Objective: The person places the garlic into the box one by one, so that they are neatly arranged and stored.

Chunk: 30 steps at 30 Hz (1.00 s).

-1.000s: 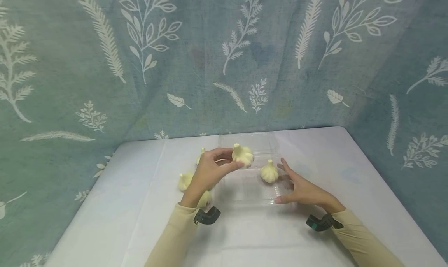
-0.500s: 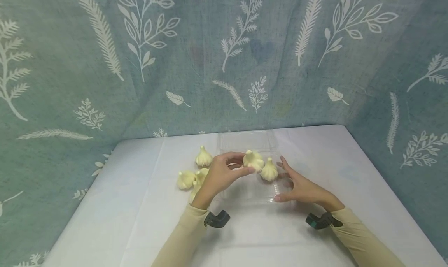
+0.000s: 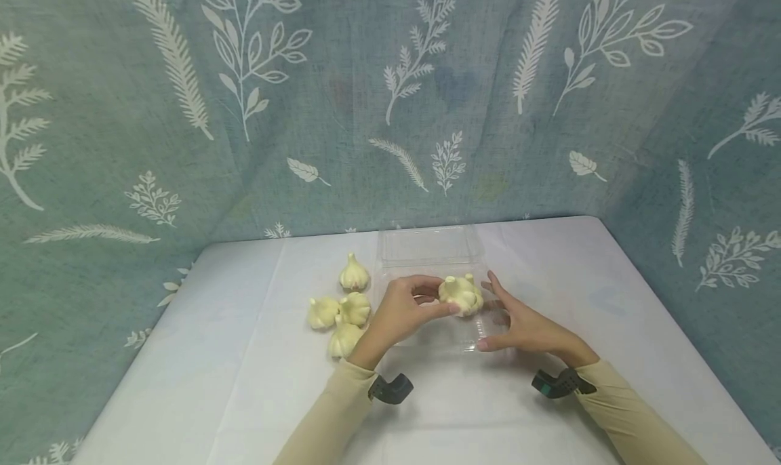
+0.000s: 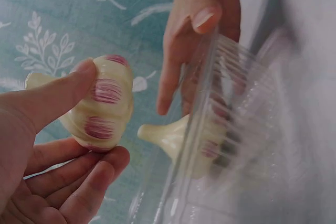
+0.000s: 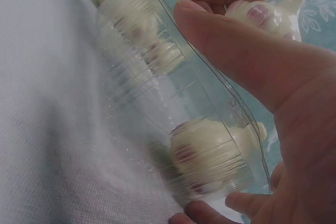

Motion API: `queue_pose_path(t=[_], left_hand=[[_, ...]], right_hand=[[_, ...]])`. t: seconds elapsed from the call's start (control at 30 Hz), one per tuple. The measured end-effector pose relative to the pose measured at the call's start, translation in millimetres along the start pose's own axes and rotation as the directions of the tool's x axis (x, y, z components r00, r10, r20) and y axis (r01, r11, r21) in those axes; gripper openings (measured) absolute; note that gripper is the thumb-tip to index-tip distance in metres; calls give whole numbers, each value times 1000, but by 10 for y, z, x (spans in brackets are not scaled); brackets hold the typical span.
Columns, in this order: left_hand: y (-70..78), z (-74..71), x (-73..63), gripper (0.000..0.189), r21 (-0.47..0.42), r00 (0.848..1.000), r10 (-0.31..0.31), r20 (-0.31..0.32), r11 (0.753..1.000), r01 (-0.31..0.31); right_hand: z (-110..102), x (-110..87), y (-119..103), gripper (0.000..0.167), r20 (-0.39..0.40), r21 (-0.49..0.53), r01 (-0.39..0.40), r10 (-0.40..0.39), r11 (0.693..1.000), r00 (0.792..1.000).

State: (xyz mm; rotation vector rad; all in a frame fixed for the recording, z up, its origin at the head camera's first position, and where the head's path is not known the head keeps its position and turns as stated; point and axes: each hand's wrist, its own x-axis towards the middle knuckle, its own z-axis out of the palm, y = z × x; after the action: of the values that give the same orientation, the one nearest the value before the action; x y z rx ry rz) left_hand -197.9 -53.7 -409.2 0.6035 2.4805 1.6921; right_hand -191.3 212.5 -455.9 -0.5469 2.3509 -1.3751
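My left hand (image 3: 405, 310) pinches a pale garlic bulb (image 4: 107, 103) between thumb and fingers, above the clear plastic container (image 3: 421, 348). Purple streaks mark the bulb. A second garlic bulb (image 5: 207, 150) stands in the container near its right end, stem up; in the head view the held bulb partly covers it. At the container's right end is my right hand (image 3: 533, 329), its thumb (image 5: 236, 51) along the front rim and its other fingers spread beside the end wall. In the head view the hinged lid (image 3: 430, 246) lies back behind the base.
Left of the container, several garlic bulbs (image 3: 344, 339) sit on the white tablecloth (image 3: 262, 397), one (image 3: 354, 275) a little behind the others. A blue-green leaf-patterned cloth (image 3: 342, 112) hangs behind the table. Each wrist wears a dark band (image 3: 390, 389).
My left hand has moved right with its garlic bulb, lowering it beside the bulb in the container. The bulbs on the left have come into fuller view. My right hand has stayed put.
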Motion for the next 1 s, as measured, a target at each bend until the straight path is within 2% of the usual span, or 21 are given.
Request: queue_pose_path(t=[0.6, 0.77, 1.0], left_hand=[[-51, 138, 25, 44, 74, 999, 11, 50, 997, -15], [-66, 174, 36, 44, 71, 998, -4, 63, 997, 0], [-88, 208, 43, 45, 116, 997, -25, 72, 993, 16]], right_hand=[[-6, 2, 13, 138, -4, 4, 1, -1, 1000, 1000], [-7, 3, 18, 138, -5, 9, 5, -5, 1000, 1000], [-3, 4, 17, 140, -2, 15, 2, -2, 1000, 1000]])
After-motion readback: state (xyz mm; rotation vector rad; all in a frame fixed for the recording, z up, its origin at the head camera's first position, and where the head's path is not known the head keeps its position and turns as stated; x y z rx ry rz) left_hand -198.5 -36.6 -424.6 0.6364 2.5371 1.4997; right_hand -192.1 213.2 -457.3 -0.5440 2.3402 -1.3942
